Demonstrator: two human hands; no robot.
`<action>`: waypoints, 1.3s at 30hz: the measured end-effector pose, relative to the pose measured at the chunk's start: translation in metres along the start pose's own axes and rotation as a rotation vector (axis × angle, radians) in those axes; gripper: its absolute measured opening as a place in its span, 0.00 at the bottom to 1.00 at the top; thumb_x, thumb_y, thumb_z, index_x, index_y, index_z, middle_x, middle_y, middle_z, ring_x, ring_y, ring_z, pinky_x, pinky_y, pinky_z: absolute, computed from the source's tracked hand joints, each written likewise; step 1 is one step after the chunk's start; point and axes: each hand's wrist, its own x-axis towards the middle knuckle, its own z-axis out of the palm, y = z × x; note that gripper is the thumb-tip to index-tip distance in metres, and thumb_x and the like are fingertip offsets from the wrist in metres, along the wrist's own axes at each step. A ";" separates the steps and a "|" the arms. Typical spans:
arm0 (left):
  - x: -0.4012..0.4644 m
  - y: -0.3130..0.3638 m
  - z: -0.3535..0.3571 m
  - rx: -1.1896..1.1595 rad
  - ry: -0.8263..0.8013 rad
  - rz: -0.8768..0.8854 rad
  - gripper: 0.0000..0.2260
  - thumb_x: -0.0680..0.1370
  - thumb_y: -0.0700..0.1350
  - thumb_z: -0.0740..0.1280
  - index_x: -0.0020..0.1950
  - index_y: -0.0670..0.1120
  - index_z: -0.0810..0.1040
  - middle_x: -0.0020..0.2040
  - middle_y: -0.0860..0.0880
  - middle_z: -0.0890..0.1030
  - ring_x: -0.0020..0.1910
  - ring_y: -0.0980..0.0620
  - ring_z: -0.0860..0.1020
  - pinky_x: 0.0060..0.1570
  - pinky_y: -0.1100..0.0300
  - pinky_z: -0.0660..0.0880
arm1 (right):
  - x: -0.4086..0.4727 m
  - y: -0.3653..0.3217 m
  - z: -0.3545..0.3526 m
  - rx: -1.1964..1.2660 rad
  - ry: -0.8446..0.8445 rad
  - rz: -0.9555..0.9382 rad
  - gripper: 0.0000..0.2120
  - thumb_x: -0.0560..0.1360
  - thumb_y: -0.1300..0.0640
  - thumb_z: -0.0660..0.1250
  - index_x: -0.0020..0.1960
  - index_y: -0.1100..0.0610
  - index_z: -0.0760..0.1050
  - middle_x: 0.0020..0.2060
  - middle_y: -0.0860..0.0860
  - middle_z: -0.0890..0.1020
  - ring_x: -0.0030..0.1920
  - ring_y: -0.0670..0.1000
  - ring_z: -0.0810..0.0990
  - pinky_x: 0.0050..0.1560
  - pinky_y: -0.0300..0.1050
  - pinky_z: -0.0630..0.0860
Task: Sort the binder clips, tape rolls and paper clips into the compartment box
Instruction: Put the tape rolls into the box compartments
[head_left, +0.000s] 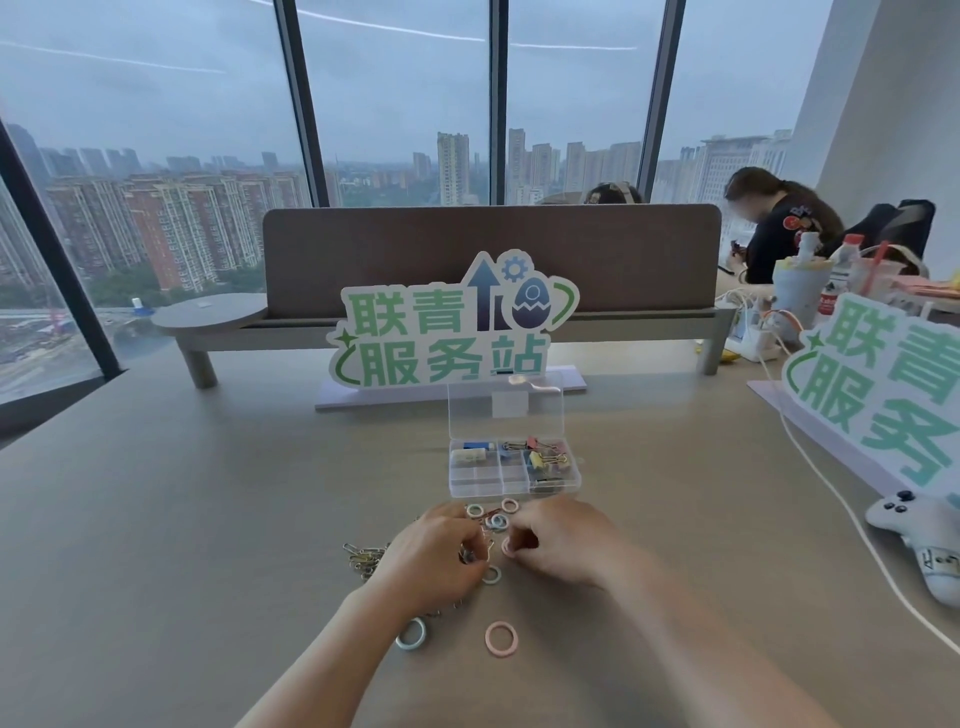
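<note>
The left hand (435, 553) rests low on the surface (182, 519) with its fingers curled down over some small metal clips; it seems to pinch one, but the fingers hide it. The right hand (558, 540) sits just beside it, fingers curled, pinching a pink ring (508, 546) at its fingertips. Between the two hands and just past them lies a little bunch of rings (493, 514) in pink, green and blue, touching each other. To the left of the left hand is a pile of paper clips (363, 555). Just below the gap between the hands lies one pale ring (491, 574). Closer to the person, by the left wrist, is a blue ring (411, 634), and right of it a second pink ring (501, 638), apart from it. Just past the hands stands the clear box (514, 475) with its lid up. Binder clips (545, 460) fill its right side, and a white roll and a blue thing lie in its left back part. Behind the box stands a green sign (447, 332). Far to the right of the right hand lie a white cable (831, 499) and a game pad (919, 525).
</note>
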 end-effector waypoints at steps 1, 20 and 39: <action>0.000 0.000 0.000 0.007 -0.001 -0.006 0.02 0.70 0.49 0.67 0.40 0.52 0.79 0.42 0.60 0.72 0.49 0.59 0.73 0.48 0.60 0.74 | 0.000 0.000 0.001 -0.010 -0.003 0.002 0.09 0.75 0.47 0.64 0.46 0.51 0.78 0.50 0.49 0.82 0.52 0.54 0.79 0.45 0.44 0.72; 0.000 0.008 -0.012 0.134 -0.082 -0.023 0.04 0.70 0.49 0.67 0.42 0.52 0.80 0.47 0.54 0.76 0.53 0.54 0.74 0.47 0.60 0.71 | -0.011 -0.015 0.004 0.056 0.163 -0.016 0.05 0.72 0.51 0.64 0.43 0.52 0.76 0.45 0.47 0.81 0.46 0.51 0.78 0.40 0.43 0.67; -0.081 -0.011 -0.036 0.110 -0.023 -0.017 0.03 0.70 0.51 0.67 0.38 0.53 0.78 0.40 0.58 0.73 0.43 0.60 0.71 0.45 0.63 0.73 | -0.059 -0.051 0.013 0.039 -0.113 -0.099 0.09 0.71 0.50 0.65 0.33 0.46 0.68 0.36 0.41 0.76 0.40 0.44 0.72 0.40 0.39 0.66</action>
